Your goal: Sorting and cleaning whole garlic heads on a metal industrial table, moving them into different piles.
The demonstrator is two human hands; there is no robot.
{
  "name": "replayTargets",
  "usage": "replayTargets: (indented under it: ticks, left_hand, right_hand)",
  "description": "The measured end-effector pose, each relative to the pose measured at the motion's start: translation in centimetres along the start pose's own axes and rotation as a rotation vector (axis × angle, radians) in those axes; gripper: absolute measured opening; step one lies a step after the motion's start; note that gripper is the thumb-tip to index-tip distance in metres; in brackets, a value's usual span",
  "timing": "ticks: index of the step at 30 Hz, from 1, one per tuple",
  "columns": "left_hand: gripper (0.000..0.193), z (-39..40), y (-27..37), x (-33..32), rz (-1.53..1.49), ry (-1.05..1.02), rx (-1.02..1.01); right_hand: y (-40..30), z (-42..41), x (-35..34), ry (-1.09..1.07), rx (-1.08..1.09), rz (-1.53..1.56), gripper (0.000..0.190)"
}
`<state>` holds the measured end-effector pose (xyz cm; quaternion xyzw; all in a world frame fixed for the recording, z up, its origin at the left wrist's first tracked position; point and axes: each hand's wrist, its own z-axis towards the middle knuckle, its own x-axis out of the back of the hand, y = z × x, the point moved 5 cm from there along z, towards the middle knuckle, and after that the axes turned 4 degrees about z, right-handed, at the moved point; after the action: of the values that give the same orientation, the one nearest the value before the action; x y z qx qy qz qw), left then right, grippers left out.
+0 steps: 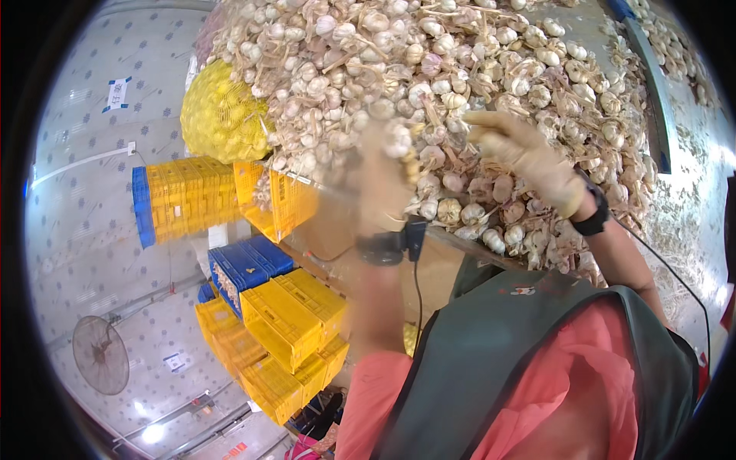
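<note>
A large heap of garlic bulbs (345, 69) with dry stalks covers the work surface before me. My left hand (382, 178), in a pale glove and blurred by motion, is over the heap's near left edge; its fingers close around a whitish garlic bulb (398, 141). To its right, my right hand (517, 155), gloved too, reaches over the bulbs with its forefinger extended and the other fingers partly bent. No bulb shows in its grasp, though its palm is hidden. Both wrists carry black bands, with a cable at each.
A yellow net sack (224, 115) stands left of the heap. Below it are a tilted yellow crate (279, 198), stacked yellow crates (192, 198) and more crates, among them a blue one (253, 264). A raised edge board (650, 92) borders the heap at right. A fan (101, 355) is at far left.
</note>
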<state>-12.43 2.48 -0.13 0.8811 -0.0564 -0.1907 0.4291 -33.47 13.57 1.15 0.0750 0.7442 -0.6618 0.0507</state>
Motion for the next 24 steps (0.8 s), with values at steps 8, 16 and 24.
replayTargets:
  ticks: [8, 16, 24]
  left_hand:
    - [0.049, -2.4, -3.8, -3.6, -0.062, -0.091, -0.168]
    - [0.035, -1.5, -6.8, -5.7, -0.356, 0.238, -0.068]
    - [0.021, 2.2, 3.3, -1.6, 0.777, 0.396, -0.52]
  right_hand:
    - [0.4, 2.1, -5.2, -0.056, 0.346, -0.184, 0.08]
    - [1.5, 2.0, -4.1, -0.012, 0.31, -0.187, 0.072]
    - [1.9, -1.7, 3.2, 0.189, -0.091, 0.491, 0.04]
